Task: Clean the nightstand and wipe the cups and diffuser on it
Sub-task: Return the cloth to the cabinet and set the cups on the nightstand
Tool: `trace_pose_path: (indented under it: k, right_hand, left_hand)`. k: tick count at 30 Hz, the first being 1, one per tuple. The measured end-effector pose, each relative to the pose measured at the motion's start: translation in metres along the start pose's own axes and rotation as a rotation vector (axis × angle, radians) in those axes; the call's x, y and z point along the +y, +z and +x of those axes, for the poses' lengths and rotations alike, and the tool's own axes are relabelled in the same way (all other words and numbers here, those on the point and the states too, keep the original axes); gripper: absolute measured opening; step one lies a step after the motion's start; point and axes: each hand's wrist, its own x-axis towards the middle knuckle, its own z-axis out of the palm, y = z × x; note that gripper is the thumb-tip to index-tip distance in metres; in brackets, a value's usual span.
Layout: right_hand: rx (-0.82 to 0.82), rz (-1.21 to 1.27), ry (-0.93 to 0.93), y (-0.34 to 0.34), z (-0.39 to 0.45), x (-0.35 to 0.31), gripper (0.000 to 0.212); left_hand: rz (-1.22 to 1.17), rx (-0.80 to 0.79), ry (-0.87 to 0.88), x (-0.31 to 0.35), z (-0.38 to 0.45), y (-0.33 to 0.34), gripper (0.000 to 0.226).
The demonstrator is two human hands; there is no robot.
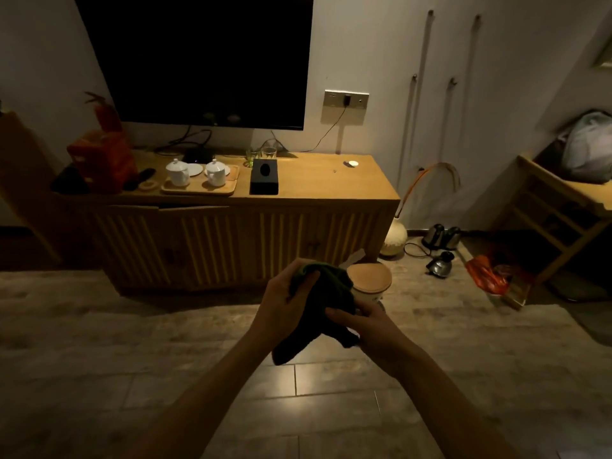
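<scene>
I hold a dark green cloth in mid-air over the floor. My left hand grips its upper part. My right hand holds a white cup with a wooden lid, and the cloth is draped against the cup's left side. A pale stick pokes out from under the lid. On the wooden cabinet ahead, two white lidded cups stand on a wooden tray. Two glasses stand behind a black tissue box.
A large dark TV hangs above the cabinet. Orange bags sit at its left end. On the floor at the right are a round vase, kettles, an orange bag and a wooden rack.
</scene>
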Motion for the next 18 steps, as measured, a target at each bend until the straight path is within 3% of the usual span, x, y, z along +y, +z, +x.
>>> trace_pose_path:
  k: [4,8,11,18]
  right_hand:
    - [0.028,-0.039,-0.089,-0.020,0.075,-0.029,0.038]
    - [0.052,-0.235,-0.268,-0.037,0.153,-0.054,0.018]
    - [0.071,-0.356,-0.374,-0.063,0.234,-0.068,0.018]
    - [0.053,-0.557,-0.338,-0.139,0.404,-0.117,0.020]
  left_hand:
    - [0.060,-0.023,-0.006,-0.043,0.080,-0.022,0.017]
    - [0.081,0.002,-0.022,-0.092,0.156,-0.036,0.015]
    - [0.089,-0.019,-0.070,-0.135,0.226,-0.042,0.020]
    - [-0.009,-0.106,-0.209,-0.213,0.381,-0.055,0.024]
